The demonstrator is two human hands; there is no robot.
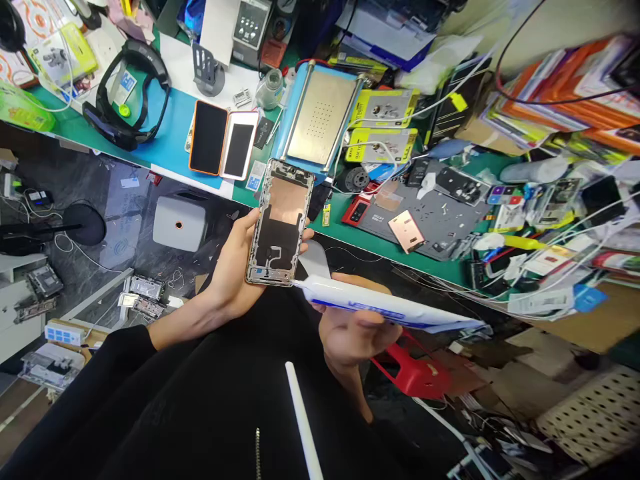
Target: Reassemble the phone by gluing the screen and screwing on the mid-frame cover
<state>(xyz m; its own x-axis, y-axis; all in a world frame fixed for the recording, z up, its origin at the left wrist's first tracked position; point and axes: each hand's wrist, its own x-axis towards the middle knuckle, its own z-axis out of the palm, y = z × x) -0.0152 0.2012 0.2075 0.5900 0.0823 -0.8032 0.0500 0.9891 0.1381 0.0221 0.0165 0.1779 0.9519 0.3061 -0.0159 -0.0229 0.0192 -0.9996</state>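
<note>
My left hand (239, 257) is closed round a phone frame (286, 207), its fingers curling over the right edge. The frame has a coppery panel at the top, a black area below and a metal rim. In my right hand (357, 330) is a white glue tube (385, 303) with blue print, lying nearly level. Its narrow nozzle meets the lower right corner of the phone frame; whether glue is coming out is too small to tell.
Along the green bench stand a metal heating plate (320, 113), two phones (209, 137), a black headset (127, 100) and yellow battery boxes (383, 109). A grey work mat (440, 223) bears loose phone parts. Cables hang over the bench edge, and a red stool (425, 377) stands below.
</note>
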